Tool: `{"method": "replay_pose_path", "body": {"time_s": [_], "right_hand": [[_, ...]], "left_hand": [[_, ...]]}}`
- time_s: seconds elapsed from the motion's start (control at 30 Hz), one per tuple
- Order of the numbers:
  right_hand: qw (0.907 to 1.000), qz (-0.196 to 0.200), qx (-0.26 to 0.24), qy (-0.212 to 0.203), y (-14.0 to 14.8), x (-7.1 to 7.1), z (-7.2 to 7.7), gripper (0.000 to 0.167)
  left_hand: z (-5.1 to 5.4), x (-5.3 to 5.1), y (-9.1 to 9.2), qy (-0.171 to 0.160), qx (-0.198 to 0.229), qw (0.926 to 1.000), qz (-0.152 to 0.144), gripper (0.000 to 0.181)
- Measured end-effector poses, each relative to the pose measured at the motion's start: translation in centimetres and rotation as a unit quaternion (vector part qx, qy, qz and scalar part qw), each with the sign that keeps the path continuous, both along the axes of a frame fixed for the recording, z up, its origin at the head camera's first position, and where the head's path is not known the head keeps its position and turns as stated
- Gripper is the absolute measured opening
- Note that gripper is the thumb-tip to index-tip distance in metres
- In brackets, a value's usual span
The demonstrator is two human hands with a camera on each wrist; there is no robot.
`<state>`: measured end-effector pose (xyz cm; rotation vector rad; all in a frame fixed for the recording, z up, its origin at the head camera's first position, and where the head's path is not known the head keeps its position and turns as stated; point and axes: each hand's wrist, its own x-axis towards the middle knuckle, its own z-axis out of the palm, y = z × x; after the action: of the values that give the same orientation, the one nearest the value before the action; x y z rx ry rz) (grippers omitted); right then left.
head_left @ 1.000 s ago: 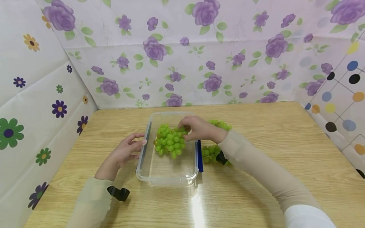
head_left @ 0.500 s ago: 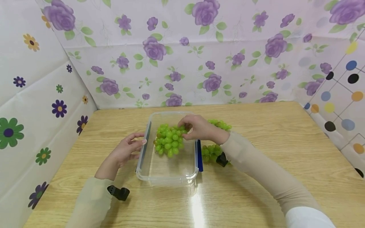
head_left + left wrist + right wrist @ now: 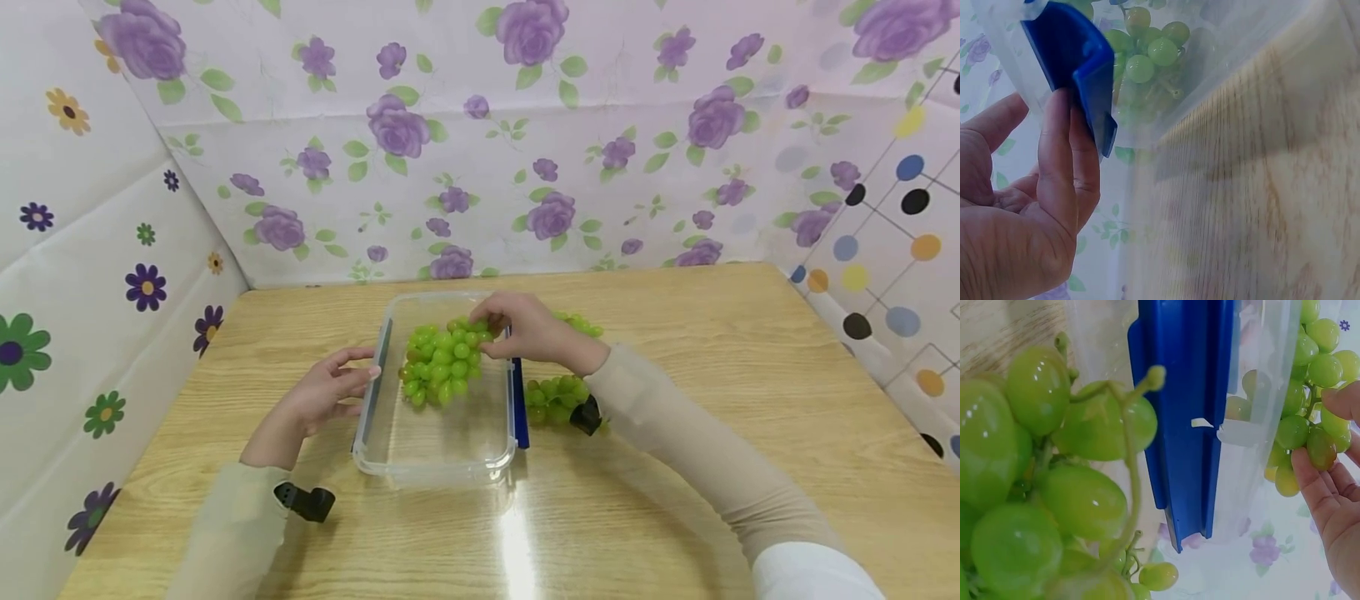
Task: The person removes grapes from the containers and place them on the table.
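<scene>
A bunch of green grapes (image 3: 442, 362) hangs in or just above the clear plastic container (image 3: 435, 468). My right hand (image 3: 525, 329) pinches this bunch near the container's right rim; its fingertips show at the stem side in the right wrist view. My left hand (image 3: 330, 392) rests at the container's left wall. In the left wrist view its nearly straight fingers (image 3: 1057, 156) touch a blue side latch (image 3: 1079, 56), which hangs down. Whether the lowest grapes touch the container's bottom cannot be told.
Right of the container lie more grapes: a near bunch (image 3: 557, 396) and a farther one (image 3: 583, 323) partly behind my right hand. A blue latch (image 3: 519, 404) hangs folded out on the right wall. The wooden table (image 3: 712, 375) meets flowered cloth walls.
My right hand has risen slightly with the bunch, whose grapes have swung a little. The left hand stays at the container's wall. The head view has shifted slightly.
</scene>
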<state>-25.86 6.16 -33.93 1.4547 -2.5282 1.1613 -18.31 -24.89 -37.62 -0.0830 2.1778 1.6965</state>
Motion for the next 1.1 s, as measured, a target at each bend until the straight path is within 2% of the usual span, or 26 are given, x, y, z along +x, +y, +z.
{"method": "replay_pose_path", "body": {"time_s": [0.2,0.43,0.77,1.1], "right_hand": [[0.9999,-0.005,-0.009,0.000,0.3,0.1,0.5,0.031],[0.9995,-0.030,-0.010,0.002,0.7,0.1,1.0,0.030],[0.9978,-0.063,-0.009,0.018,1.9,0.3,1.9,0.032],[0.9956,-0.084,-0.018,0.038,3.7,0.6,2.2,0.033]], "left_hand": [[-0.1,-0.1,-0.2,-0.001,0.001,1.0000,-0.009,0.064],[-0.1,-0.3,-0.2,-0.012,-0.013,0.9998,-0.003,0.064],[0.0,-0.4,-0.2,-0.010,-0.005,0.9999,-0.008,0.066],[-0.1,-0.4,-0.2,-0.011,-0.012,0.9998,-0.013,0.067]]}}
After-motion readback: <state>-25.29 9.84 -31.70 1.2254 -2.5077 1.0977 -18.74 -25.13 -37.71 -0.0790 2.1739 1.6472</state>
